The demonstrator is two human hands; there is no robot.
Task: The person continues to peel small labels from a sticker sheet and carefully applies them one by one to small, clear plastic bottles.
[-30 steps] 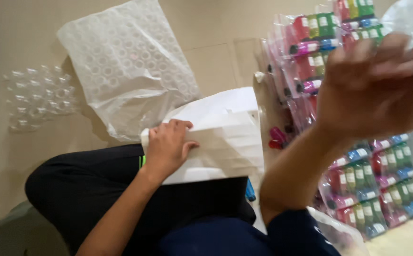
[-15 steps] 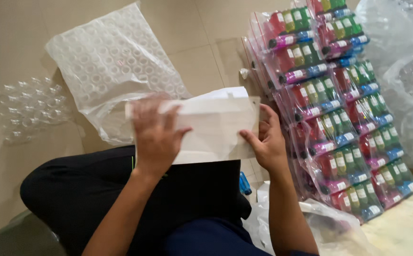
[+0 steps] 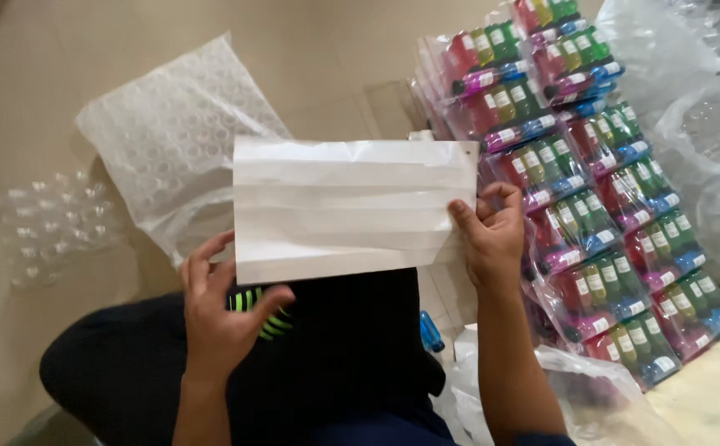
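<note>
Your right hand point(image 3: 492, 239) pinches the right edge of the white paper sheet point(image 3: 351, 206) — held flat above your lap. Your left hand point(image 3: 219, 314) hangs open just under its lower left corner, gripping nothing. Packs of coloured bottles point(image 3: 591, 190) cover the floor point(image 3: 62, 74) to the right — a bubble-wrap bag point(image 3: 170, 140) lies behind the sheet.

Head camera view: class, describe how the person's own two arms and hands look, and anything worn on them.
Both forearms are bare, with no sleeves, gloves, watch or rings visible. The left hand and right hand each show bare fingers with short nails. Nothing marks either arm.
</note>
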